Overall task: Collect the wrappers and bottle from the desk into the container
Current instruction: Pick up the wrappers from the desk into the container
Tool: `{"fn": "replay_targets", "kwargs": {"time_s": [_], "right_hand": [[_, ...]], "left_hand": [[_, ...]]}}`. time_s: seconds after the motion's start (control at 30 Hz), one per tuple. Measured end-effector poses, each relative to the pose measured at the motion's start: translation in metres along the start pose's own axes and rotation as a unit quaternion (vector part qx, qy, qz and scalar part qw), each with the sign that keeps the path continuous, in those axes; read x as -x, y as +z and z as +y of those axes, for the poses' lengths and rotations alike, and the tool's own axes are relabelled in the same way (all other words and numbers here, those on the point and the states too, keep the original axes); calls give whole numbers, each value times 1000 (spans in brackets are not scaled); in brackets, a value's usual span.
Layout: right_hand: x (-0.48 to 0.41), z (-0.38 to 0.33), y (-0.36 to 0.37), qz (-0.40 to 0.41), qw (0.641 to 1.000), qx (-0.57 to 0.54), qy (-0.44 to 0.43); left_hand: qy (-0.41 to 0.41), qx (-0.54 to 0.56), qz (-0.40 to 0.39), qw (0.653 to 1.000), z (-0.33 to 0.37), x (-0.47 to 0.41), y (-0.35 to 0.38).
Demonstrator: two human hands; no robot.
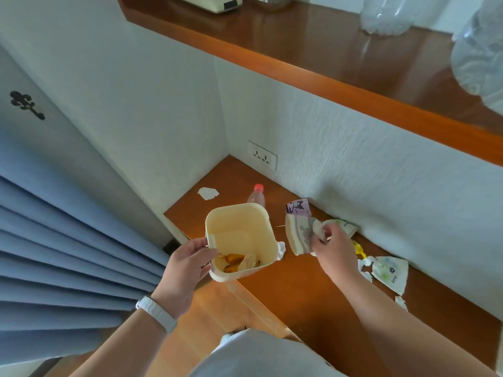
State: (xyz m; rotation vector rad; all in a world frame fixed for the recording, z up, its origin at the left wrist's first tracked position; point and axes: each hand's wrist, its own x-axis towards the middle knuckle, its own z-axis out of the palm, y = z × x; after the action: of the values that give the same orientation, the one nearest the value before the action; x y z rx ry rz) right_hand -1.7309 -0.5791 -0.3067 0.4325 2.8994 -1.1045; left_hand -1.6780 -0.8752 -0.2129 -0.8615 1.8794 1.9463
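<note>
My left hand (pixel 187 263) grips the near rim of a cream plastic container (pixel 239 232), held tilted above the desk's left end; some scraps and a crumpled wrapper lie inside it. My right hand (pixel 333 248) is closed on a bunch of wrappers (pixel 300 235), white and purple, just right of the container. A small clear bottle with a red cap (pixel 257 195) stands behind the container, partly hidden by it. More wrappers lie on the wooden desk (pixel 313 289): a white one with a flower print (pixel 392 272), a yellow piece (pixel 358 250), and a white scrap (pixel 208 192) near the corner.
A wall socket (pixel 262 158) sits in the corner above the desk. A wooden shelf (pixel 313 58) overhangs the desk, carrying large clear plastic bottles (pixel 386 14). Blue curtains (pixel 68 240) hang at the left. Small torn white bits (pixel 401 302) lie near the right.
</note>
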Motion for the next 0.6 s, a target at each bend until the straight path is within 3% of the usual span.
{"fn": "replay_targets", "kwargs": {"time_s": [0.1,0.23,0.43,0.6], "right_hand": [[6,-35,-30,41,996,-80,-12],[26,-78,-49,-4,992,-99,-80],[39,-97,-42,-29,981,92,-170],[41,-89,-43,-5,978,145,-150]], "left_hand": [[-1,-4,-16,1000,1,-5,2],[5,-28,-47,998,3,-13,10],[6,-63,-108,992,11,-22,26],[-20,-72,-142,987,9,-25,43]]}}
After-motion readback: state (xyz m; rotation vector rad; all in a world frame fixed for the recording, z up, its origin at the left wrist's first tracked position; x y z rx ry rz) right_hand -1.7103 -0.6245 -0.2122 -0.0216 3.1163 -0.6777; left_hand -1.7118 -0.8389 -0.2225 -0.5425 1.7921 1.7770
